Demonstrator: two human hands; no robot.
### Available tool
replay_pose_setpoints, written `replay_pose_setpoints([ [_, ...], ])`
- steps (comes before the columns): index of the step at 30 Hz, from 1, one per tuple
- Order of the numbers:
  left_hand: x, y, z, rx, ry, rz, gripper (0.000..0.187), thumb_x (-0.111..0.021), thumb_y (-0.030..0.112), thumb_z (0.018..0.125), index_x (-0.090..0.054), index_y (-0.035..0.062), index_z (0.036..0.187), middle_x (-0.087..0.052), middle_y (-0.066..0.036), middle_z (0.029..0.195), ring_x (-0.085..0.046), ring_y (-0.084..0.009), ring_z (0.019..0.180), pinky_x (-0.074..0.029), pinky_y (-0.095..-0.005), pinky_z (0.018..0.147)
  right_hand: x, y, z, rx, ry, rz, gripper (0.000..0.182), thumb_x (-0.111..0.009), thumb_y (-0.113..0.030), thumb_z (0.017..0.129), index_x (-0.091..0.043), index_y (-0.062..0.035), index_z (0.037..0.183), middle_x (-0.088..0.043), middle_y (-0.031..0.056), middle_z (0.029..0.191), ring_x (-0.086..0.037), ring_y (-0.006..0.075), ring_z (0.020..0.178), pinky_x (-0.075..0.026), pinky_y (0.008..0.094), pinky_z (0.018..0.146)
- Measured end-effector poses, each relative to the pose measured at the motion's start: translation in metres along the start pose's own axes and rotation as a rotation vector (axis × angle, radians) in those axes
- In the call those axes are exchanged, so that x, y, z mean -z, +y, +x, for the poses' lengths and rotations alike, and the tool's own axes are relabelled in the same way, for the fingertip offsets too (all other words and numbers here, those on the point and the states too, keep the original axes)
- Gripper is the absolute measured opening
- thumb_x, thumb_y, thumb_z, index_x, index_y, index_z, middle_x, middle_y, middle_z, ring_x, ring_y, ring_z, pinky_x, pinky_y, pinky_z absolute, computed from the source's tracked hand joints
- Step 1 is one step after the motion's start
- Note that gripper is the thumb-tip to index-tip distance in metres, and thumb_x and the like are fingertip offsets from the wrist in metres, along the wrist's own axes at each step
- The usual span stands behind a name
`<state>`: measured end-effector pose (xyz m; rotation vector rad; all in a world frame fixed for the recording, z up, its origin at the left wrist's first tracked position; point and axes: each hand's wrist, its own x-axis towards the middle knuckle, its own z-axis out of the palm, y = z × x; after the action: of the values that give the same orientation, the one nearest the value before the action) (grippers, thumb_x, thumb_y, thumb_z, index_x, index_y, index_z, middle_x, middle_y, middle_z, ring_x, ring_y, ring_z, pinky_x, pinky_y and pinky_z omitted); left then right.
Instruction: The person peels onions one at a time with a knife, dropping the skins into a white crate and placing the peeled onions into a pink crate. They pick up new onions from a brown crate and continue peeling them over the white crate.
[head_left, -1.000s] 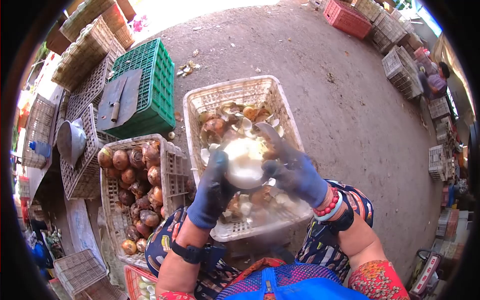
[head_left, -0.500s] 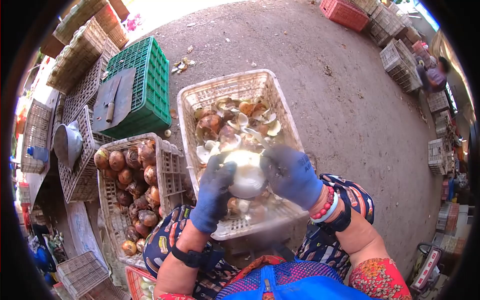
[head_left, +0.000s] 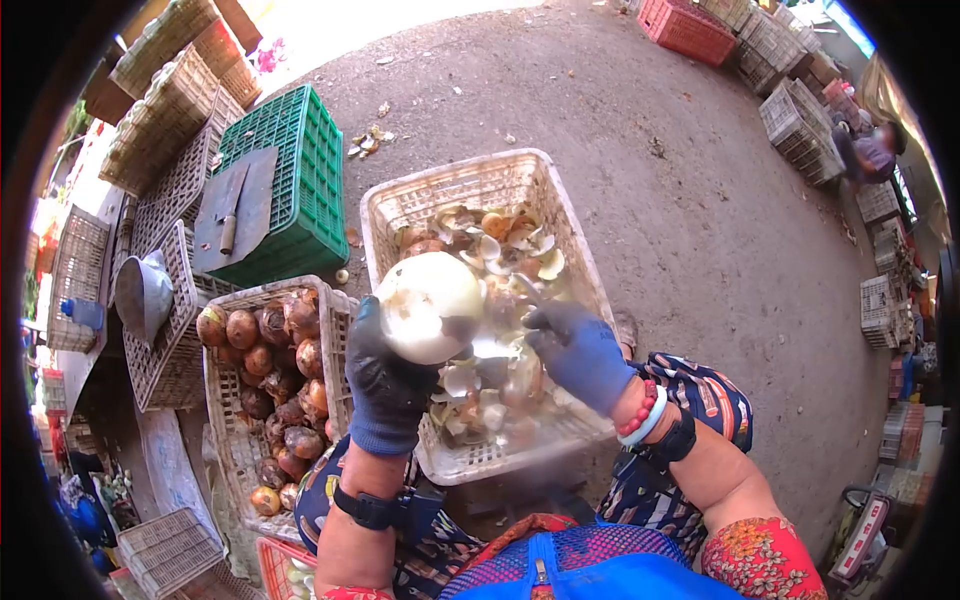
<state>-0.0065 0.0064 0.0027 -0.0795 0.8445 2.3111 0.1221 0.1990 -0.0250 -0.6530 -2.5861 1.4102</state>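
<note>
Onion (head_left: pixel 430 300) cupped in half-curled left hand (head_left: pixel 388 378), right hand (head_left: pixel 578 352) closed round blurred knife (head_left: pixel 528 288); best grip firmly, knife angled off left hand

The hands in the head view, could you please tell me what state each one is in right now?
Left hand: closed, holding a peeled onion.
Right hand: closed, apparently on a blurred blade.

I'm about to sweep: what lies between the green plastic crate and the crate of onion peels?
The head view shows a strip of ground there, with a brown scrap and a small pale round piece.
</note>
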Motion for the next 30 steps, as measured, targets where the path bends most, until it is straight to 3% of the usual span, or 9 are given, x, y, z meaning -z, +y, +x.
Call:
replay_pose_setpoints([
  [3, 0.015, -0.011, 0.004, -0.011, 0.062, -0.038, 0.038, -0.051, 0.026, 0.097, -0.051, 0.0018, 0.127, -0.058, -0.014, 0.121, -0.061, -0.0271, 0.111, -0.055, -0.043, 0.093, 0.011, -0.024, 0.005, -0.175, -0.151, 0.336, 0.03, -0.066, -0.026, 0.09, -0.067, -0.0041, 0.112, -0.069, 0.0151, 0.099, -0.068, 0.0272, 0.092, -0.052, 0.0351, 0.079],
  [5, 0.011, -0.016, 0.002, -0.029, 0.053, -0.052, 0.037, -0.052, 0.023, 0.099, -0.051, 0.0013, 0.128, -0.058, -0.012, 0.122, -0.059, -0.0229, 0.113, -0.05, -0.0368, 0.098, 0.013, -0.047, 0.005, -0.294, -0.221, 0.478, 0.046, -0.061, -0.033, 0.094, -0.059, -0.0012, 0.127, -0.067, 0.0166, 0.109, -0.065, 0.0235, 0.098, -0.05, 0.0349, 0.086],
  [7, 0.01, -0.019, 0.002, -0.093, -0.011, 0.132, 0.036, -0.051, 0.022, 0.1, -0.05, 0.0009, 0.129, -0.058, -0.01, 0.122, -0.058, -0.0206, 0.114, -0.049, -0.0356, 0.098, 0.003, -0.045, 0.009, -0.016, -0.226, 0.575, 0.056, -0.058, -0.035, 0.095, -0.047, -0.0005, 0.138, -0.062, 0.0199, 0.118, -0.061, 0.026, 0.105, -0.046, 0.0354, 0.093],
  [10, 0.009, -0.022, -0.004, -0.1, 0.001, 0.257, 0.038, -0.05, 0.024, 0.102, -0.048, 0.0014, 0.132, -0.057, -0.008, 0.124, -0.057, -0.0171, 0.114, -0.049, -0.0336, 0.097, 0.008, -0.051, 0.011, 0.06, -0.324, 0.678, 0.072, -0.056, -0.032, 0.092, -0.027, -0.0029, 0.152, -0.054, 0.0203, 0.13, -0.053, 0.0266, 0.117, -0.039, 0.0357, 0.104],
  [16, 0.013, -0.022, -0.001, -0.09, -0.041, 0.139, 0.039, -0.049, 0.025, 0.102, -0.047, 0.0013, 0.133, -0.057, -0.009, 0.125, -0.056, -0.0177, 0.115, -0.048, -0.0348, 0.1, -0.003, -0.051, 0.008, -0.071, -0.237, 0.753, 0.063, -0.056, -0.019, 0.086, -0.039, -0.001, 0.144, -0.062, 0.0129, 0.113, -0.058, 0.0194, 0.104, -0.046, 0.0323, 0.093],
  [22, 0.005, -0.017, -0.001, -0.027, -0.018, 0.076, 0.039, -0.047, 0.024, 0.102, -0.047, 0.0026, 0.134, -0.058, -0.01, 0.123, -0.059, -0.0187, 0.112, -0.049, -0.036, 0.096, 0.007, -0.051, 0.007, -0.28, -0.311, 1.08, 0.071, -0.057, -0.014, 0.085, -0.026, -0.0078, 0.148, -0.062, 0.006, 0.102, -0.052, 0.0059, 0.064, -0.043, 0.0196, 0.051],
  [24, 0.005, -0.018, 0.005, -0.102, -0.051, 0.388, 0.039, -0.048, 0.023, 0.101, -0.048, 0.0028, 0.134, -0.059, -0.01, 0.122, -0.06, -0.0187, 0.109, -0.05, -0.0352, 0.094, 0.007, -0.045, 0.008, -0.206, -0.293, 1.116, 0.051, -0.056, -0.016, 0.084, -0.051, 0.0002, 0.132, -0.065, 0.0097, 0.101, -0.058, 0.0068, 0.073, -0.048, 0.0197, 0.053],
  [26, 0.0, 0.0, 0.0, -0.096, -0.127, 0.748, 0.039, -0.049, 0.022, 0.099, -0.051, 0.0022, 0.133, -0.061, -0.009, 0.119, -0.061, -0.017, 0.106, -0.05, -0.0326, 0.091, 0.01, -0.037, 0.014, -0.161, -0.247, 1.084, 0.049, -0.057, -0.017, 0.087, -0.05, 0.0008, 0.131, -0.064, 0.0099, 0.106, -0.06, 0.0081, 0.079, -0.05, 0.0207, 0.06],
  [30, 0.005, 0.0, -0.001, 0.2, -0.189, 0.24, 0.049, -0.055, 0.026, 0.097, -0.045, 0.003, 0.14, -0.055, -0.014, 0.133, -0.056, -0.0294, 0.122, -0.047, -0.0435, 0.102, 0.033, -0.053, 0.011, -0.095, -0.288, 0.795, 0.045, -0.058, -0.016, 0.092, -0.049, 0.0004, 0.133, -0.062, 0.0104, 0.114, -0.061, 0.0122, 0.092, -0.051, 0.0254, 0.078],
])
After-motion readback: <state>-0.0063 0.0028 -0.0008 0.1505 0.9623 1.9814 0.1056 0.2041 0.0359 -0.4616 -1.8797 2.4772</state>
